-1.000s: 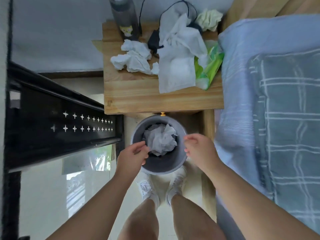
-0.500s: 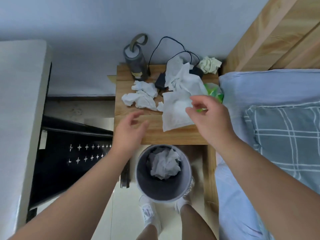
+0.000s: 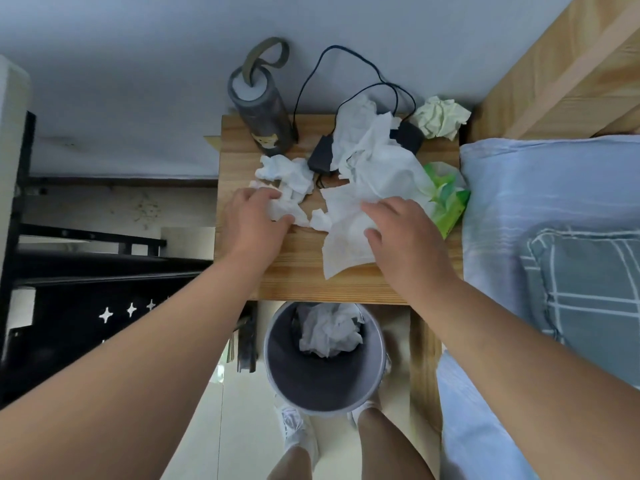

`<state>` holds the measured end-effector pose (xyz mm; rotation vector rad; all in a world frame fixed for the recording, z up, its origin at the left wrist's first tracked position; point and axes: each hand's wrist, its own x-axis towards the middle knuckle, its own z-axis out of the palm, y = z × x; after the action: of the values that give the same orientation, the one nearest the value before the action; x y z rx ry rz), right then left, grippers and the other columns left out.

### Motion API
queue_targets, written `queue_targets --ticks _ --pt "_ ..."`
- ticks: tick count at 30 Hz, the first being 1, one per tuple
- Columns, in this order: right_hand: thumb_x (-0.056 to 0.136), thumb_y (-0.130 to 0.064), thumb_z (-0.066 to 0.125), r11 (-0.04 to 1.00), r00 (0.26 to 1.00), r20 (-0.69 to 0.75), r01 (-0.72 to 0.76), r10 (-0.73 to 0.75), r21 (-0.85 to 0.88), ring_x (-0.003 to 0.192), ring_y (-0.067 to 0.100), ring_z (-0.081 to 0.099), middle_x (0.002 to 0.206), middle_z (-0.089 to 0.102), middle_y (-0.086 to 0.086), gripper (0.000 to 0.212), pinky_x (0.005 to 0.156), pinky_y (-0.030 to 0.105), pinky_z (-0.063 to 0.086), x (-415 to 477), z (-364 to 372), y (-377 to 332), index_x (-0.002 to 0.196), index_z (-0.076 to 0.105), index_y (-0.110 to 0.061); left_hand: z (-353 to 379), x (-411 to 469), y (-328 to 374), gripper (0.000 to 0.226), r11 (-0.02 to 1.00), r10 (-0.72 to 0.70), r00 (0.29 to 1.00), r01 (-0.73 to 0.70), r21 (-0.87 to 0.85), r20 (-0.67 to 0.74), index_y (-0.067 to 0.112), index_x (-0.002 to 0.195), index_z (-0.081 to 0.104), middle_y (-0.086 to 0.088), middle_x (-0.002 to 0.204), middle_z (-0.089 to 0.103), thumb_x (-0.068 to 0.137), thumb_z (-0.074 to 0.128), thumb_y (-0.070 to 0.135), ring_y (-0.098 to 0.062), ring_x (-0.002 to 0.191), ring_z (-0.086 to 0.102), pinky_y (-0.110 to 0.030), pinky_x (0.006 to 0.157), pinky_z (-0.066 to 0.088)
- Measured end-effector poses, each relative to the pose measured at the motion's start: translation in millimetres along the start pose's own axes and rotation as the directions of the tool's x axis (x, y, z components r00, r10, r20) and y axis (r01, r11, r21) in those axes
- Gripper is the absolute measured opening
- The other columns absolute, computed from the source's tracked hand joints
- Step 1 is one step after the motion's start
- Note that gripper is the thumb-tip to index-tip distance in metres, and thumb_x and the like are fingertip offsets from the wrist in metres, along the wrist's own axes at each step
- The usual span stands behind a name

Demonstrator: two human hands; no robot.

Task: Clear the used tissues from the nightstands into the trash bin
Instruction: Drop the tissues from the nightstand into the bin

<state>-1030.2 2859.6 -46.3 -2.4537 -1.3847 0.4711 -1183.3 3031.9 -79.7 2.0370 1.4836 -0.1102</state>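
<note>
A wooden nightstand [image 3: 294, 278] holds several used tissues. My left hand [image 3: 254, 223] curls its fingers and thumb around a crumpled white tissue [image 3: 289, 180] at the left of the top. My right hand [image 3: 407, 240] pinches a large flat white tissue [image 3: 343, 240] between thumb and fingers, near the middle. More white tissue [image 3: 370, 147] is piled behind it, and a pale yellow crumpled tissue [image 3: 440, 117] lies at the back right corner. The grey trash bin [image 3: 311, 386] stands on the floor just in front of the nightstand, with a crumpled tissue [image 3: 329, 332] inside.
A dark bottle [image 3: 261, 109] with a strap stands at the back left of the nightstand. A black charger [image 3: 320, 155] with its cable lies among the tissues. A green tissue pack [image 3: 448, 207] is at the right edge. The bed [image 3: 554, 181] borders the right, a black rack [image 3: 69, 289] the left.
Both hands rose from the bin's rim to the nightstand. The left hand has closed on the crumpled tissue and the right hand has come down onto the flat one.
</note>
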Motion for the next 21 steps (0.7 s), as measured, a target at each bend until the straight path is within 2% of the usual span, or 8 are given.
queue_targets --ticks 2,5,8,11,13,16,19,21 --pt "0.099 -0.008 0.063 0.999 0.999 -0.041 -0.009 0.011 0.045 0.098 0.034 0.064 0.102 0.071 0.012 0.021 0.078 0.043 0.056 0.2 -2.1 1.3 0.115 0.075 -0.006 2.7 -1.4 -7.1 0.028 1.0 -0.007 0.999 0.007 -0.015 -0.031 0.032 0.124 0.07 0.002 0.132 0.058 0.096 0.074 0.036 -0.022 0.117 0.057 -0.037 0.087 0.048" --pt "0.097 -0.005 0.066 0.989 0.99 -0.138 0.01 0.01 0.148 0.089 0.032 0.066 0.092 0.072 0.014 0.013 0.075 0.041 0.056 2.1 -8.6 0.3 0.103 0.077 -0.002 -0.1 -0.8 -12.0 0.01 0.985 -0.069 0.995 0.057 -0.166 -0.068 0.037 0.107 0.069 0.013 0.107 0.061 0.099 0.07 0.031 -0.014 0.092 0.061 -0.028 0.071 0.045" --pt "0.096 -0.005 0.067 0.975 0.979 -0.201 0.024 0.021 0.221 0.086 0.026 0.067 0.09 0.073 0.011 0.011 0.075 0.034 0.055 -0.8 -19.1 -4.1 0.101 0.077 -0.003 -8.4 -12.8 -12.1 0.011 0.921 -0.175 0.981 0.133 -0.366 -0.083 0.044 0.096 0.066 0.02 0.093 0.066 0.099 0.071 0.034 -0.006 0.083 0.065 -0.025 0.06 0.046" --pt "0.098 -0.006 0.067 0.961 0.968 -0.248 0.038 0.033 0.275 0.088 0.024 0.069 0.095 0.075 0.008 0.013 0.077 0.035 0.057 -6.7 -30.6 -7.7 0.105 0.077 -0.004 -21.0 -30.6 -13.0 0.011 0.868 -0.17 0.979 0.094 -0.488 -0.113 0.044 0.095 0.07 0.02 0.093 0.072 0.099 0.072 0.034 0.003 0.079 0.067 -0.023 0.062 0.048" --pt "0.097 -0.008 0.068 0.955 0.96 -0.276 0.036 0.05 0.295 0.089 0.023 0.071 0.097 0.077 0.007 0.015 0.078 0.034 0.058 -12.3 -36.6 -9.9 0.108 0.078 -0.005 -26.5 -43.8 -16.7 0.012 0.835 -0.143 0.983 0.059 -0.547 -0.112 0.042 0.1 0.073 0.017 0.098 0.075 0.099 0.073 0.03 0.006 0.083 0.069 -0.028 0.07 0.057" --pt "0.095 -0.008 0.072 0.943 0.945 -0.317 0.036 0.074 0.33 0.087 0.018 0.072 0.096 0.079 0.005 0.015 0.078 0.026 0.057 -22.2 -45.4 -14.0 0.108 0.08 -0.006 -32.5 -62.0 -22.4 0.019 0.79 -0.141 0.986 0.058 -0.611 -0.089 0.049 0.095 0.072 0.016 0.101 0.077 0.099 0.074 0.03 -0.009 0.098 0.076 -0.042 0.089 0.065" --pt "0.094 -0.009 0.073 0.912 0.938 -0.322 0.018 0.126 0.409 0.086 0.01 0.069 0.096 0.079 0.001 0.015 0.078 0.011 0.052 -33.7 -53.9 -18.4 0.107 0.081 -0.009 -38.3 -80.1 -26.4 0.026 0.749 -0.157 0.984 0.062 -0.659 -0.085 0.06 0.088 0.07 0.025 0.1 0.077 0.098 0.075 0.036 -0.011 0.096 0.078 -0.041 0.088 0.066" --pt "0.095 -0.011 0.072 0.893 0.934 -0.315 -0.011 0.17 0.45 0.085 0.005 0.068 0.095 0.077 -0.004 0.015 0.078 0.008 0.05 -44.2 -58.8 -21.9 0.107 0.08 -0.011 -39.7 -93.7 -31.3 0.028 0.714 -0.175 0.981 0.071 -0.697 -0.079 0.06 0.087 0.072 0.025 0.099 0.078 0.098 0.076 0.035 -0.011 0.093 0.079 -0.035 0.084 0.066"
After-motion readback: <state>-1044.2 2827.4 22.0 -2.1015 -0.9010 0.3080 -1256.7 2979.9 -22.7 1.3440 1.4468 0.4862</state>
